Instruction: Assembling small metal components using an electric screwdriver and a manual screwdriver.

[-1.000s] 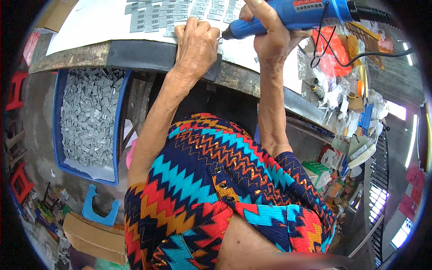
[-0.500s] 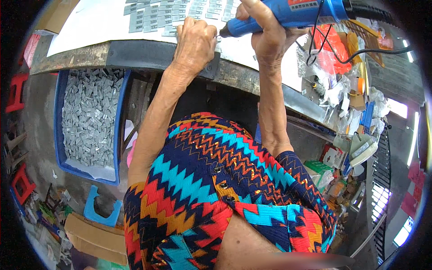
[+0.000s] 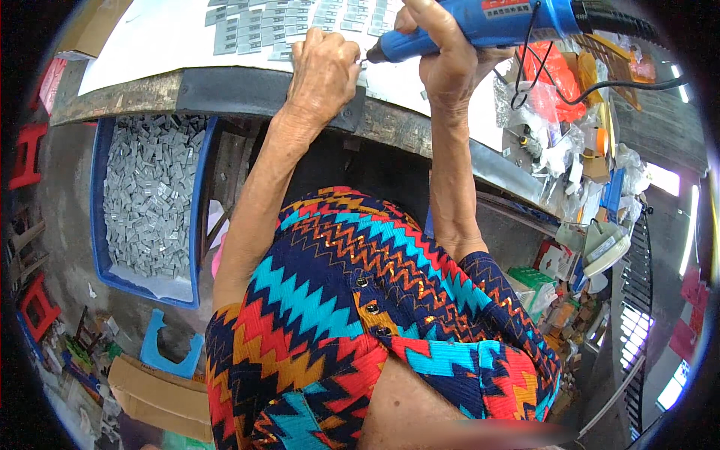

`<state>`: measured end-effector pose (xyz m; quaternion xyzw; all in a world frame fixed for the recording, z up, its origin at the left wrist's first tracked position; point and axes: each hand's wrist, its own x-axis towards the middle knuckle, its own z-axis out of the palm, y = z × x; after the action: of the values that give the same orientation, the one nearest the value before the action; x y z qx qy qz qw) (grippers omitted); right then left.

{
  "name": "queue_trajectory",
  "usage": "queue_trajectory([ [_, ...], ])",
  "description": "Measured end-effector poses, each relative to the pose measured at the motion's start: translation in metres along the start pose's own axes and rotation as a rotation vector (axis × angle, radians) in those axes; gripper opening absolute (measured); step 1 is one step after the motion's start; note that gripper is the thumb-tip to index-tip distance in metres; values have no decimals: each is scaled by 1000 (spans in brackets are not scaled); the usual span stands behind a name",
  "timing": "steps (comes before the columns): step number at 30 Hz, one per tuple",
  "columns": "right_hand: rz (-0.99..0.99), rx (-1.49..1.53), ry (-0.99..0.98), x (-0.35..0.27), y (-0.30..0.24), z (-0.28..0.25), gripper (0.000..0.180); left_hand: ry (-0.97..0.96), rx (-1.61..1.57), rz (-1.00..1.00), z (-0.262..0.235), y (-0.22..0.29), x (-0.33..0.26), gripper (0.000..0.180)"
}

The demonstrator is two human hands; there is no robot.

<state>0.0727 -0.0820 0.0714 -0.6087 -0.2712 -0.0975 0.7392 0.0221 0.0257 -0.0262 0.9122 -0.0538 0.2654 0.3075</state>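
Observation:
My right hand (image 3: pixel 450 64) is wrapped round a blue electric screwdriver (image 3: pixel 491 24), held nearly level with its dark nose pointing left. The nose ends just beside the fingertips of my left hand (image 3: pixel 324 75). That hand is closed in a pinch at the front edge of the table, its back toward me. Its fingers hide most of what they hold; only a tiny pale bit shows by the tool's tip. Beyond my left hand, many flat grey plastic pieces (image 3: pixel 259 30) lie in rows on a white sheet (image 3: pixel 142 45).
Below the table's worn front edge (image 3: pixel 247 88), at left, a blue bin (image 3: pixel 97 217) is filled with small grey pieces (image 3: pixel 154 195). A black cable (image 3: pixel 630 84) runs at right, near plastic bags (image 3: pixel 555 154) and a red bag (image 3: pixel 562 94). A blue plastic stool (image 3: pixel 169 349) stands lower left.
Hardly anything differs. My left hand has shifted very slightly to the left, while the screwdriver stays in place in my right hand.

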Motion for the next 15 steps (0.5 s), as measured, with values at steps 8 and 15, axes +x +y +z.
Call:
queue_trajectory([
  [8,26,9,0,0,1,0,15,6,0,7,0,0,0,6],
  [15,-4,-76,13,-2,-3,8,16,1,-8,-2,1,0,2,6],
])
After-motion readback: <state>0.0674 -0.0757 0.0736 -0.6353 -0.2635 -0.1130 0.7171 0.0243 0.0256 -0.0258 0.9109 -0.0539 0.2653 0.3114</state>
